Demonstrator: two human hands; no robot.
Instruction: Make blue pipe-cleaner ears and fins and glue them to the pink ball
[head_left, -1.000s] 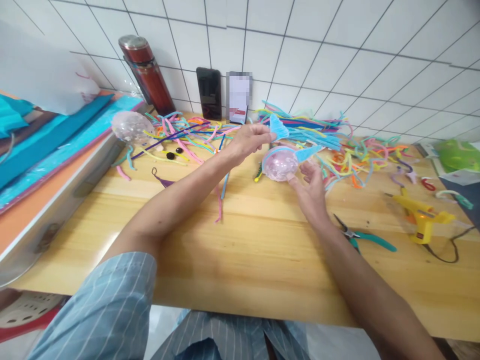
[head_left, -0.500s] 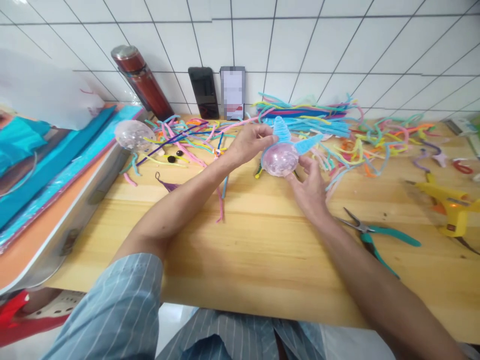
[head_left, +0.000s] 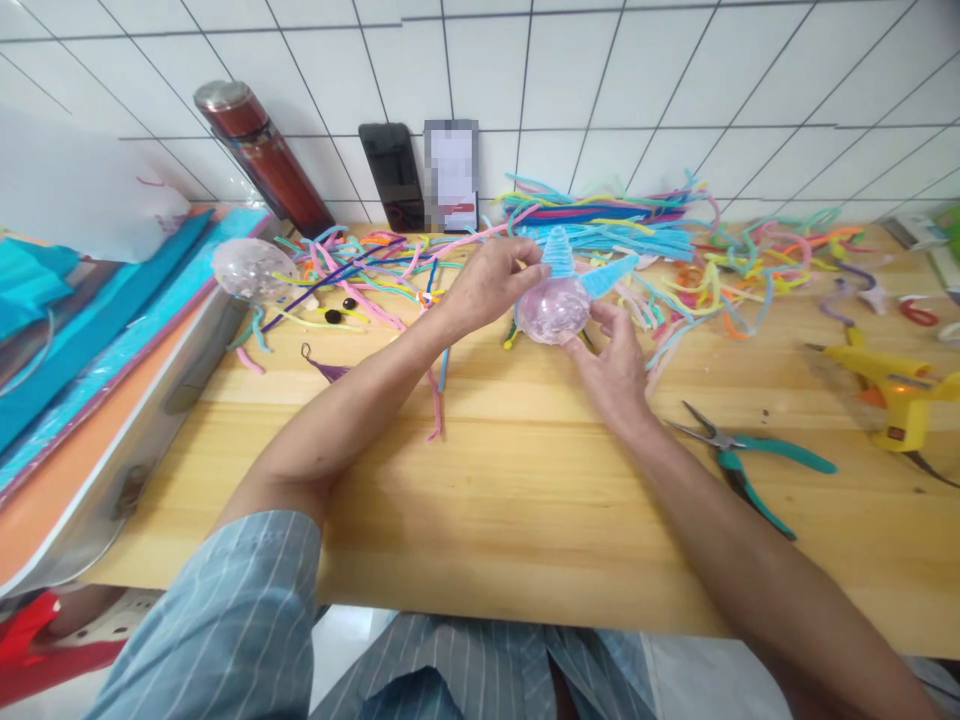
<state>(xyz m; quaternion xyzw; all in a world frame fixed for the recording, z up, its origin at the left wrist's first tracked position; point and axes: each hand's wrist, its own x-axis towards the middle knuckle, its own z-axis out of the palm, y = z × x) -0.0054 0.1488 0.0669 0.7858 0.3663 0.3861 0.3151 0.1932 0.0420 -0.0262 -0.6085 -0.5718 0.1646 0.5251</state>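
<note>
A clear, pinkish ball (head_left: 553,311) with shiny bits inside is held above the wooden table between my two hands. Two pointed, ear-like pieces of light blue pipe cleaner, one upright (head_left: 557,252) and one leaning right (head_left: 611,278), stick out from its top. My left hand (head_left: 495,283) is closed at the ball's upper left, its fingertips by the base of the upright ear. From the lower right, my right hand (head_left: 613,362) grips the ball with thumb underneath and fingers at its side. The ball's far side is hidden.
Loose pipe cleaners (head_left: 720,275) lie along the back. Teal-handled pliers (head_left: 750,450) and a yellow glue gun (head_left: 896,385) are to the right. Another clear ball (head_left: 253,270), a purple tassel (head_left: 324,370), a red flask (head_left: 262,155) and two phones (head_left: 391,178) stand or lie left.
The whole view has shifted a little, so things appear slightly farther left and higher. Both hands keep nearly the same hold on the ball.
</note>
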